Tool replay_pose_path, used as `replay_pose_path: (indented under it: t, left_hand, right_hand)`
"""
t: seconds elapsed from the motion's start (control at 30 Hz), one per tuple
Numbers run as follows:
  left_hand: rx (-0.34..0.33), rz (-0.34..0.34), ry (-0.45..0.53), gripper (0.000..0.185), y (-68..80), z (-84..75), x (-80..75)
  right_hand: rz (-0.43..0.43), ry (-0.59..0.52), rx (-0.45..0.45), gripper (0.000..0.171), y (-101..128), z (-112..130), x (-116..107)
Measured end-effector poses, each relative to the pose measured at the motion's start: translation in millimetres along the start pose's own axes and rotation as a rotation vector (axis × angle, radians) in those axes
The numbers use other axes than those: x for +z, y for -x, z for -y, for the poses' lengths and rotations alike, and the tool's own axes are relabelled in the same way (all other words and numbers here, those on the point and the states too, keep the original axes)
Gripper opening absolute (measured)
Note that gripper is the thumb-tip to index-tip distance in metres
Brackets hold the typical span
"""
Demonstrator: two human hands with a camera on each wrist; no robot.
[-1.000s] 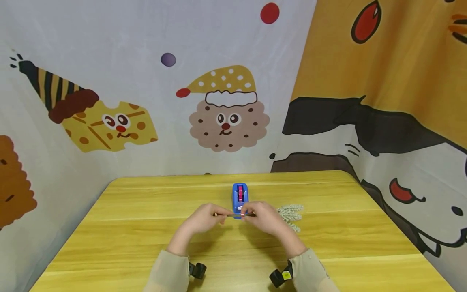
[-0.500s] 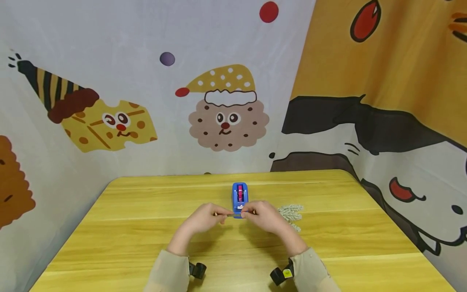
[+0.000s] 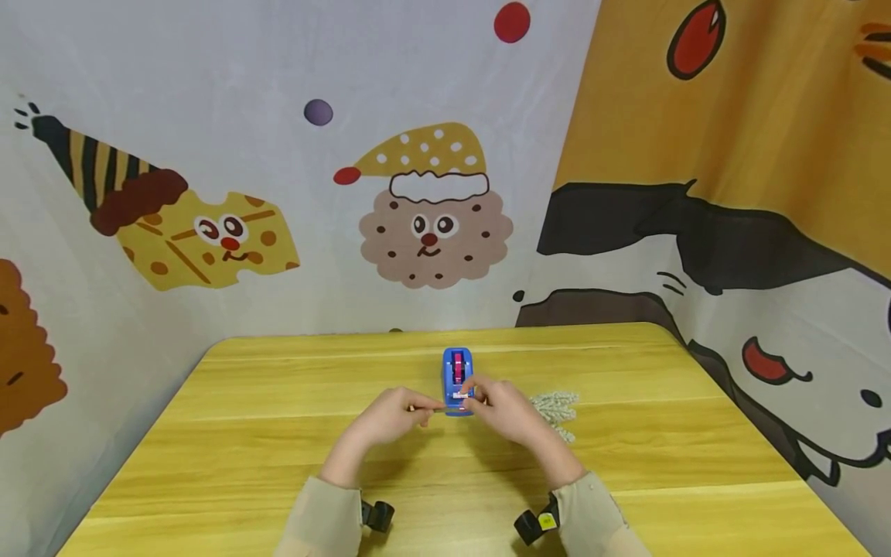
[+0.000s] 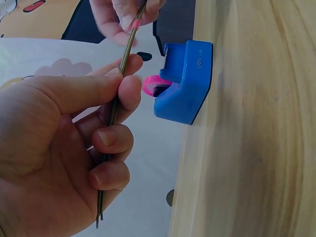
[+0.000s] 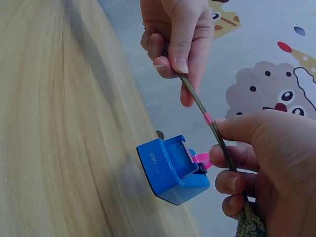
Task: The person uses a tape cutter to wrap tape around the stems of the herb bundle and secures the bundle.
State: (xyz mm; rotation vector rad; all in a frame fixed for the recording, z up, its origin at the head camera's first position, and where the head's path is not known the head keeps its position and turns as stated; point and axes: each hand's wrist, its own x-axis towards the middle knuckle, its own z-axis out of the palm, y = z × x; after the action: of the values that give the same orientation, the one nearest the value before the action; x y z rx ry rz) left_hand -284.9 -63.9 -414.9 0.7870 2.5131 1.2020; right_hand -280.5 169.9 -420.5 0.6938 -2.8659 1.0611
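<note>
I saw both hands pinching thin stems (image 4: 114, 106) just in front of the blue tape dispenser (image 3: 457, 373), their long axis running left to right across the desk (image 3: 278, 433). My left hand (image 3: 391, 415) had curled fingers (image 4: 111, 140) gripping one end; my right hand (image 3: 503, 411) pinched the other, beside a pink tape band (image 5: 208, 118).

I saw my left hand (image 4: 59, 148) filling the lower left, its thumb and fingers curled round a bundle of thin stems (image 4: 114, 106) that ran up and away from the palm. The blue tape dispenser (image 4: 185, 84) sat on the wooden table (image 4: 247, 148), just right of the stems, and I took it as my landmark. Pink tape (image 4: 154, 85) showed on the dispenser's left side, close to my fingertips. Above and left of the dispenser, my right hand (image 4: 121, 17) pinched the far end of the stems, where a small band of pink tape (image 4: 136, 23) was wrapped round them.
</note>
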Motion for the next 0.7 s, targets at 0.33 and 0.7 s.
replay_pose_path:
  t: [0.33, 0.7]
  left_hand:
    - [0.015, -0.003, -0.011, 0.026, -0.6, 0.9, 0.1]
    - [0.007, 0.005, -0.003, 0.026, -0.6, 1.3, 1.3]
  right_hand:
    - [-0.005, 0.014, -0.090, 0.013, 0.4, -1.5, -3.3]
    - [0.075, 0.023, -0.016, 0.023, 0.6, -1.6, -0.9]
